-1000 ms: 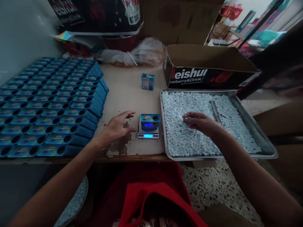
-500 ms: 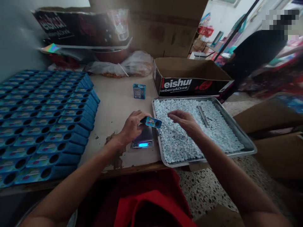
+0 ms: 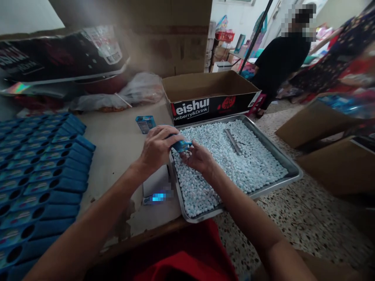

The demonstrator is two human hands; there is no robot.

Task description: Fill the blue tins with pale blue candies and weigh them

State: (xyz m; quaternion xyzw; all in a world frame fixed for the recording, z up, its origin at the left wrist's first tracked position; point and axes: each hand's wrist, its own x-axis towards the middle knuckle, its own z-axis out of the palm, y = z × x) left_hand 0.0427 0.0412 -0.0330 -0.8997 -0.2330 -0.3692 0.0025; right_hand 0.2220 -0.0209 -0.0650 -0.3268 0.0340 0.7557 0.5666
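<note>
Bare left forearm, bare right forearm; bare fingers; bright red cloth at lap.

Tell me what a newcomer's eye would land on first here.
Probably the metal tray of pale pellets at centre-right, before an open cardboard box. Next, the rows of small blue boxes along the left. Above the tray's left side, the left hand grips a single blue box, the right hand close by.

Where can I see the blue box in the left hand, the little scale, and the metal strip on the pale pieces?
Blue box (image 3: 181,146): head view, on its uncovered blue surface.
Scale (image 3: 155,182): head view, on its flat plate.
Metal strip (image 3: 233,141): head view, midway along its length.
</note>
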